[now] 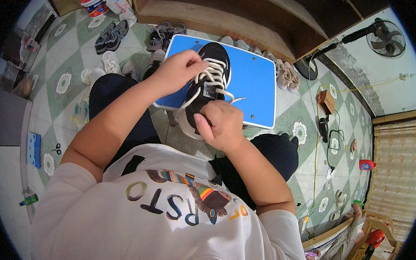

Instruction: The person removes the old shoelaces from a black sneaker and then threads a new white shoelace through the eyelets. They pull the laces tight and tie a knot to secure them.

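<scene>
A black sneaker [204, 85] with thick white laces lies on a small blue table [257, 86] with a white rim, its toe pointing away from me and its heel overhanging the near edge. My left hand [183, 69] is at the laces [215, 71] near the toe end, thumb and fingertips pinched on a lace. My right hand [222, 123] is curled at the heel collar, its thumb towards me; its fingers are partly hidden, so what they grip cannot be told. One loose lace end hangs over the left side, another rests over the right side.
Pairs of shoes [112, 36] stand on the tiled floor around the table, below a wooden shelf [214, 19]. A standing fan [385, 39] is at the upper right. Cables and a brown box [326, 101] lie right. Scissors [58, 148] lie left. Another person's legs [340, 245] show lower right.
</scene>
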Available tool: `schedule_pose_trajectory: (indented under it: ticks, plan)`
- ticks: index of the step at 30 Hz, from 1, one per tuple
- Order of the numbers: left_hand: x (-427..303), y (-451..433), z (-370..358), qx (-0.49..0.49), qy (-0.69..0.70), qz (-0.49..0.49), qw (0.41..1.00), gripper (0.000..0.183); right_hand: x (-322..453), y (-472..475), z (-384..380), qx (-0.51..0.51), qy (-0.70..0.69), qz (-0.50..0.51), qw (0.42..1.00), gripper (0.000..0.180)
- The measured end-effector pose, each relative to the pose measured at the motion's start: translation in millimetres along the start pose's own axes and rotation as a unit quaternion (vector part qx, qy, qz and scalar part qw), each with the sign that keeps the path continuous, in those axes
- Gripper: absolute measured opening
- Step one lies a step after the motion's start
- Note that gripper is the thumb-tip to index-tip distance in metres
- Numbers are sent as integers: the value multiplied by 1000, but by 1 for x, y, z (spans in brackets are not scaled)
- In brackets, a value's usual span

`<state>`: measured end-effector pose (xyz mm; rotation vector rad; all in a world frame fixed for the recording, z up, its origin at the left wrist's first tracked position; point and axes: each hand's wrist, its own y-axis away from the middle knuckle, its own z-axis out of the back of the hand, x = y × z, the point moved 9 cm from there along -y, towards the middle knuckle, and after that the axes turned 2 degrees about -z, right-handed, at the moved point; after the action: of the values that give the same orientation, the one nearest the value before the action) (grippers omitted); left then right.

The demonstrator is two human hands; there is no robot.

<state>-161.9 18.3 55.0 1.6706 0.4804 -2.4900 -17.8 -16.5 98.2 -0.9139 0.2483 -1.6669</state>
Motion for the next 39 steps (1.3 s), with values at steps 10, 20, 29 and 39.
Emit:
schedule_pose_trajectory:
  ticks: [10, 20, 29, 39]
  plan:
    - [-20, 8, 15, -94, -172, -70, 978, 17, -3, -1, -2, -10, 15, -6, 1000, 21]
    - [10, 30, 2, -19, 170, 78, 982, 14, -1, -1, 0, -14, 10, -14, 1000, 14]
    - [19, 32, -1, -40, 205, 130, 969, 14, -3, 0, 0, -5, 20, -16, 1000, 21]
    - [45, 24, 23, -130, 206, 103, 964, 18, -4, -4, -1, -9, 20, -20, 1000, 14]
